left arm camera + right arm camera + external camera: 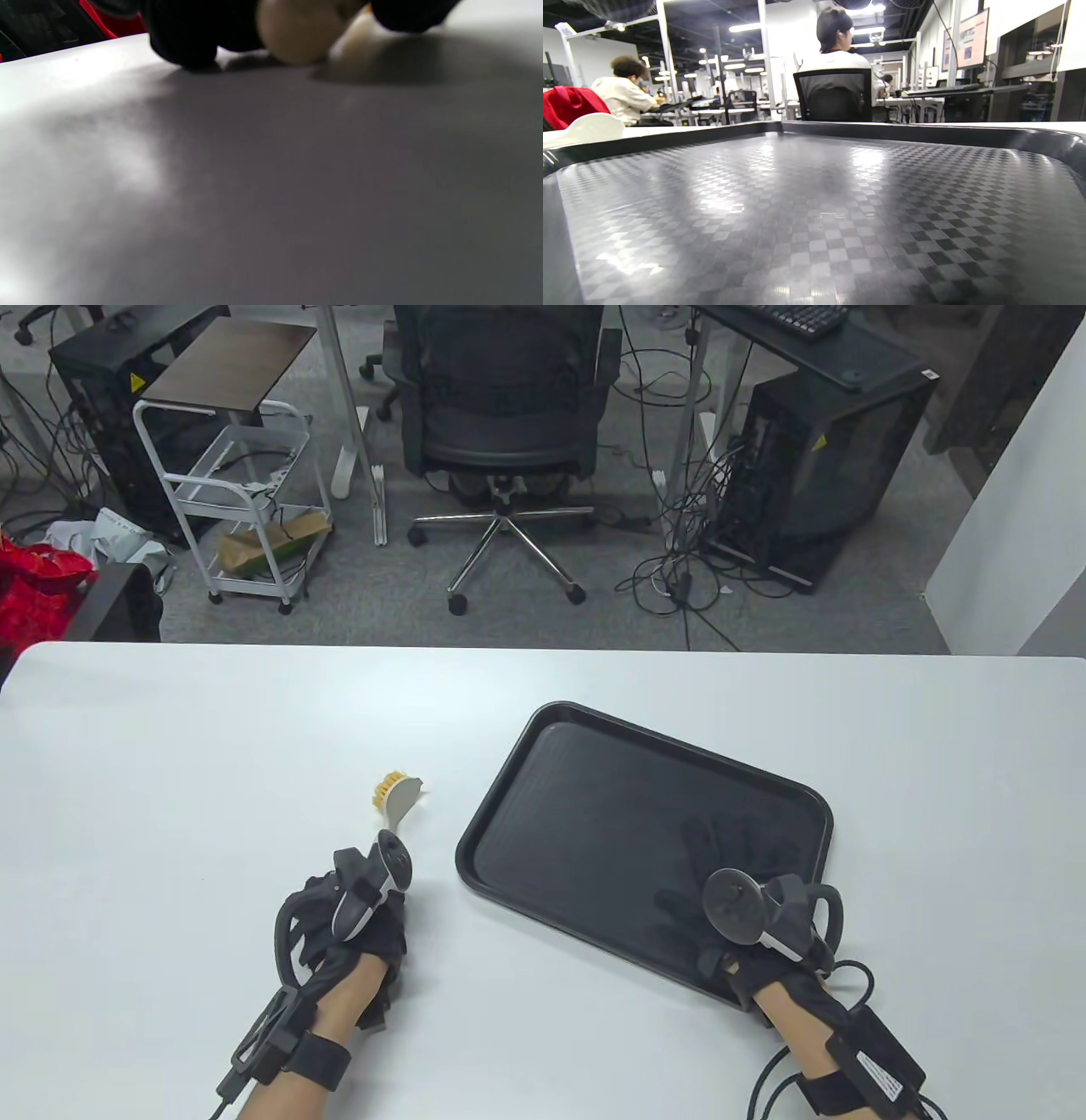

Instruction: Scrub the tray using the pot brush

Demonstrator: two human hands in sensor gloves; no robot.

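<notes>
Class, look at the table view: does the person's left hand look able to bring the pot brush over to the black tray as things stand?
Probably yes. The left hand is on the handle of the pot brush, and only bare table lies between it and the tray. The right hand rests on the tray's near right corner, leaving most of it free.

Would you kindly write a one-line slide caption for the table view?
Left hand on the pot brush handle beside the black tray, right hand spread flat inside it.
</notes>
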